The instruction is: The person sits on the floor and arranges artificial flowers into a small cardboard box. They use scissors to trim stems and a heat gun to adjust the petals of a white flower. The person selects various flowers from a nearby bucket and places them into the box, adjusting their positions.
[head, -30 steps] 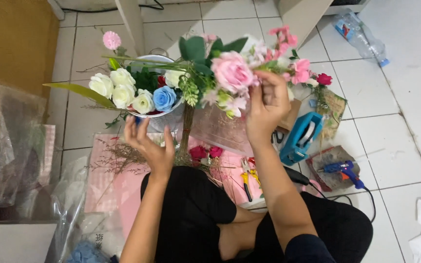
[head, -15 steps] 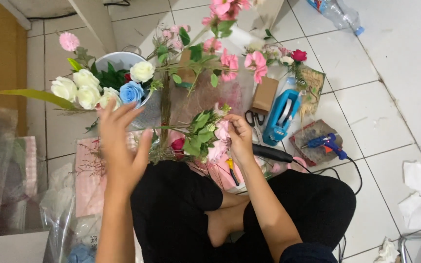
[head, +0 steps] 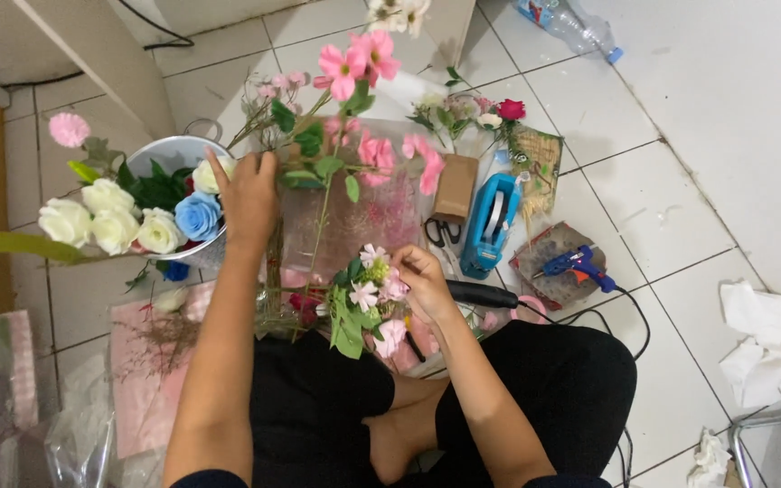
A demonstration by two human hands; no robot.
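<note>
Right hand [head: 422, 282] closed on flower sprig [head: 363, 294]; left hand [head: 248, 194] grips stems [head: 318, 226].

we see a small sprig of pale pink blossoms and green leaves [head: 361, 298] held low over the lap, and a tall pink-flowered stem [head: 347, 136] leaning upright just beside the white bucket [head: 166, 154].

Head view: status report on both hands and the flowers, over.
Left hand on white bucket's flowers. Right hand gripping small pink-and-white sprig. Tall pink stem stands between them.
</note>
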